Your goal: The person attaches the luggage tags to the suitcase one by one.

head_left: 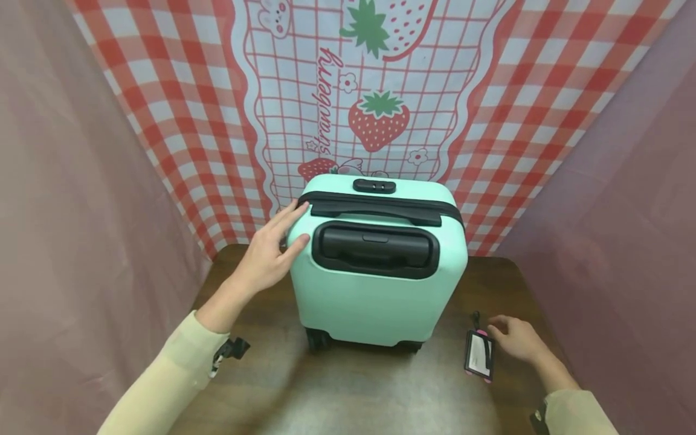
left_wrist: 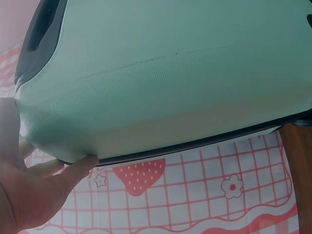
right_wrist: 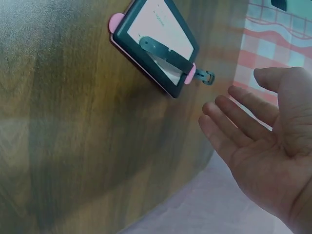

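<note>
A mint-green suitcase [head_left: 370, 302] stands upright on the wooden table, with a black carry handle [head_left: 375, 208] and a recessed black pull handle [head_left: 377, 248] facing me. My left hand [head_left: 269, 251] rests on its upper left corner, fingers spread along the edge and thumb on the near face. In the left wrist view, the fingertips of that hand [left_wrist: 36, 190] touch the shell beside the black seam. To the right lies a luggage tag [head_left: 480, 355] with a dark frame, pink knobs and a black strap [right_wrist: 168, 56]. My right hand [right_wrist: 268, 131] hovers beside it with relaxed, empty fingers.
A red-and-white checked cloth with strawberries [head_left: 379, 121] hangs close behind the suitcase. Pink curtains [head_left: 98, 211] flank both sides. A combination lock [head_left: 374, 186] sits on the suitcase's top. The table [head_left: 348, 393] extends around the suitcase toward me.
</note>
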`<state>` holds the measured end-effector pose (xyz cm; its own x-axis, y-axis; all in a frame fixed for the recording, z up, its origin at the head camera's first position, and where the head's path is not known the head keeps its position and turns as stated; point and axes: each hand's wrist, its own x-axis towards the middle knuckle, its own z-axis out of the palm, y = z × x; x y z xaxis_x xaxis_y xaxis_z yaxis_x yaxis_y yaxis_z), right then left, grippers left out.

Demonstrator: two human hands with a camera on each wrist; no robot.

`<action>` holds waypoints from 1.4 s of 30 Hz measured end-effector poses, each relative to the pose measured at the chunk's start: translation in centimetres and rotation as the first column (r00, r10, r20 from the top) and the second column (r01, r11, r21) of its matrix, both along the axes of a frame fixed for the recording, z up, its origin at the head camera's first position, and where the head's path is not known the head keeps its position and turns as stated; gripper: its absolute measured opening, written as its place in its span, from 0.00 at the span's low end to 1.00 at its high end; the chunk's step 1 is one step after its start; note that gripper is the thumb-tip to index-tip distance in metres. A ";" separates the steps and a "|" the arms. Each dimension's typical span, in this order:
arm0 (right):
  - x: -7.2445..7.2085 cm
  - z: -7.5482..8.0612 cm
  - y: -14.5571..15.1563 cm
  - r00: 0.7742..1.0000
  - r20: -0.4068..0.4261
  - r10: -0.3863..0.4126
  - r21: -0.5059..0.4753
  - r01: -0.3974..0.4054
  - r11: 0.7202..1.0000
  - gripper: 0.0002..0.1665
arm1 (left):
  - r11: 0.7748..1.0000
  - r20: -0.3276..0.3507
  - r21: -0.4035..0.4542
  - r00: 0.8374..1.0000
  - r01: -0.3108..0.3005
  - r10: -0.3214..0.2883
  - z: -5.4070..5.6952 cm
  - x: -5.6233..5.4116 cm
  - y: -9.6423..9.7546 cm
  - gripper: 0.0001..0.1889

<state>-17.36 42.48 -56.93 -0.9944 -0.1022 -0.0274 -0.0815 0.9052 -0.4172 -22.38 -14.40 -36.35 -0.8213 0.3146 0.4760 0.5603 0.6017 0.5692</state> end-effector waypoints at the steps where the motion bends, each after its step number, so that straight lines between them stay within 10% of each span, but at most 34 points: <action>1: 0.0 -0.1 -0.1 1.000 0.002 -0.003 0.002 0.003 1.000 0.20 | 1.000 0.000 0.001 1.000 0.002 -0.002 0.0 0.0 0.0 0.33; 14: -0.1 -2.0 -0.9 0.997 0.066 -0.031 0.001 0.031 1.000 0.18 | 1.000 0.013 -0.004 1.000 0.007 -0.007 0.1 0.1 0.1 0.32; 42: -0.2 -5.0 -0.9 0.994 -0.061 -0.092 -0.018 0.091 0.996 0.12 | 1.000 0.015 -0.001 1.000 0.002 -0.002 -0.2 0.2 0.2 0.32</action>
<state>-17.51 41.60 -61.92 -0.9993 -0.0106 0.0355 -0.0248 0.9034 -0.4280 -22.15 -14.22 -36.51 -0.8277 0.3168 0.4632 0.5530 0.6010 0.5771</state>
